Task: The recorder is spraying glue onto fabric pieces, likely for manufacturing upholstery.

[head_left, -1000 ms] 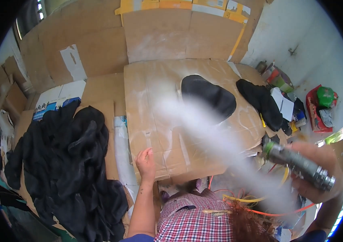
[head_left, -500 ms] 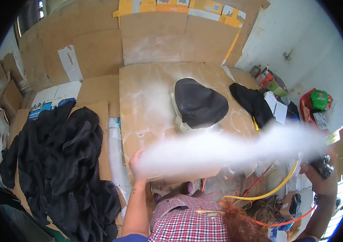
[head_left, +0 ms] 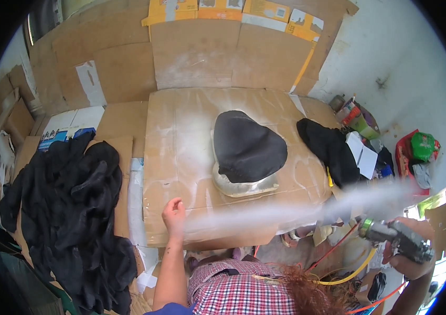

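Note:
My right hand (head_left: 414, 247) is wrapped round a metal spray gun (head_left: 396, 236) at the right, with a yellow hose (head_left: 357, 275) below it. A band of white mist (head_left: 280, 210) stretches leftward from near the gun along the table's front, thinning close to my left hand (head_left: 174, 214). The left hand is raised over the near left corner of the cardboard-covered table (head_left: 181, 157); its fingers are loosely curled, with nothing visible in them. Beyond the mist, a black rounded fabric piece (head_left: 249, 144) lies over a pale form (head_left: 244, 188), whose front edge shows.
Black cloth (head_left: 71, 210) is heaped on cardboard at the left. Another black fabric piece (head_left: 328, 147) lies at the table's right edge, beside white paper (head_left: 362, 155) and bags (head_left: 420, 152). Cardboard panels (head_left: 197, 58) line the back wall. An orange-red hose (head_left: 333, 247) runs below the table's edge.
The spray gun and right hand have come left and lower, out of the mist. The mist band is thinner and lower. My left hand now stands free of the mist's thick part.

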Tool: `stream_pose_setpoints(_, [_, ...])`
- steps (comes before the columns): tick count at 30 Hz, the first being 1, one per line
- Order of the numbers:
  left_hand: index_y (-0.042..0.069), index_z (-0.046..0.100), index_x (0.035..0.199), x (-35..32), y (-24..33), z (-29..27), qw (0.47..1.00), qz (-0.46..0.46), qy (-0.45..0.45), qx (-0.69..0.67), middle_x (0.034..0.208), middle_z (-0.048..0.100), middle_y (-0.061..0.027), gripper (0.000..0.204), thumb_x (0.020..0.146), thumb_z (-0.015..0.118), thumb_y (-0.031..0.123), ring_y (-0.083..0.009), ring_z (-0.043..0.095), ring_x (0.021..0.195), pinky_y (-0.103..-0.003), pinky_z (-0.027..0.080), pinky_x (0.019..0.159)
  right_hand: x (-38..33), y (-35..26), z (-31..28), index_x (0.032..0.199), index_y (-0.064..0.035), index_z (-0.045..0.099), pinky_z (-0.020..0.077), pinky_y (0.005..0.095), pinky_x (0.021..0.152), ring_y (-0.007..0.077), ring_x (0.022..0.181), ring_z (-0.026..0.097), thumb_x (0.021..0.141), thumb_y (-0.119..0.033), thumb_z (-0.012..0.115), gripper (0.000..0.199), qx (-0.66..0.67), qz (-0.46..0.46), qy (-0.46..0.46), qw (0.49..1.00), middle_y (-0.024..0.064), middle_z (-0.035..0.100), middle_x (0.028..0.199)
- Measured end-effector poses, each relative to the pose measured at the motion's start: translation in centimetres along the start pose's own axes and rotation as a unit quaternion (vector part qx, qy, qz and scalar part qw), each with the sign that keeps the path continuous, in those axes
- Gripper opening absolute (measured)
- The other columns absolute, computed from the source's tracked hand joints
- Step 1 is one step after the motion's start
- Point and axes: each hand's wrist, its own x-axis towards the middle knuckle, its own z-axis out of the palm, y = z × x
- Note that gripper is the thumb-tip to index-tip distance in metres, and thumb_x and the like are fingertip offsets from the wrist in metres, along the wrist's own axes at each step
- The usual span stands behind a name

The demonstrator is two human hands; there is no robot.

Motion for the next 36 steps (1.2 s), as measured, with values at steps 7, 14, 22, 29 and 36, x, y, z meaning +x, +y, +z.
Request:
stream_pose_setpoints(7, [0.003, 0.063, 0.091, -2.7, 4.4, 10.8, 0.962, -0.12, -0.12, -0.213, 0.079, 0.06, 0.0003, 0.011, 0.08, 0.062, 0.003, -0.0078, 0.054, 0.074, -0.021, 0.044, 0.071, 2.8, 3.4, -3.3, 0.121, 0.0034, 0.045, 0.0489, 0.0264, 0.049, 0.0141, 0.056, 0.057, 0.063, -0.027, 0.081, 0.075, 0.021, 0.055, 0.189, 0.98, 0.0088, 0.058, 0.077])
stream_pose_setpoints(14, [0.003, 0.06, 0.079, -4.3, 9.8, 18.7, 0.887, -0.281, -0.038, -0.363, 0.072, 0.058, 0.0, 0.014, 0.079, 0.068, 0.013, -0.0085, 0.051, 0.065, -0.023, 0.042, 0.064, 6.5, 3.8, -5.4, 0.114, 0.0038, 0.051, 0.0495, 0.0274, 0.053, 0.015, 0.059, 0.061, 0.061, -0.017, 0.077, 0.063, 0.03, -0.036, 0.016, 0.999, 0.0119, 0.062, 0.076])
stream_pose_setpoints(22, [0.005, 0.055, 0.075, -6.2, 11.0, 18.9, 0.876, -0.322, 0.022, -0.358, 0.072, 0.058, -0.0027, 0.009, 0.08, 0.063, 0.008, -0.0124, 0.054, 0.068, -0.026, 0.045, 0.067, 9.6, 5.3, -7.2, 0.117, 0.0021, 0.049, 0.0498, 0.0281, 0.05, 0.0145, 0.057, 0.058, 0.054, -0.005, 0.074, 0.068, 0.096, 0.038, 0.084, 0.991, 0.0077, 0.059, 0.074])
stream_pose_setpoints(29, [0.008, 0.056, 0.076, -6.5, 11.2, 18.8, 0.875, -0.307, 0.032, -0.374, 0.072, 0.059, -0.0014, 0.009, 0.08, 0.063, 0.011, -0.0116, 0.055, 0.065, -0.025, 0.043, 0.063, 10.7, 6.5, -5.5, 0.117, 0.0042, 0.049, 0.0481, 0.0256, 0.055, 0.0129, 0.06, 0.057, 0.061, -0.014, 0.075, 0.064, 0.075, 0.033, 0.093, 0.992, 0.0076, 0.059, 0.076])
stream_pose_setpoints(36, [0.015, 0.054, 0.076, -7.2, 12.4, 19.4, 0.877, -0.292, -0.007, -0.381, 0.071, 0.059, 0.0035, 0.012, 0.079, 0.065, 0.018, -0.0091, 0.056, 0.065, -0.024, 0.035, 0.06, 6.6, 9.5, -7.1, 0.119, 0.0035, 0.048, 0.049, 0.0256, 0.054, 0.0147, 0.057, 0.06, 0.062, -0.015, 0.075, 0.065, 0.029, -0.083, 0.041, 0.995, 0.0074, 0.059, 0.069])
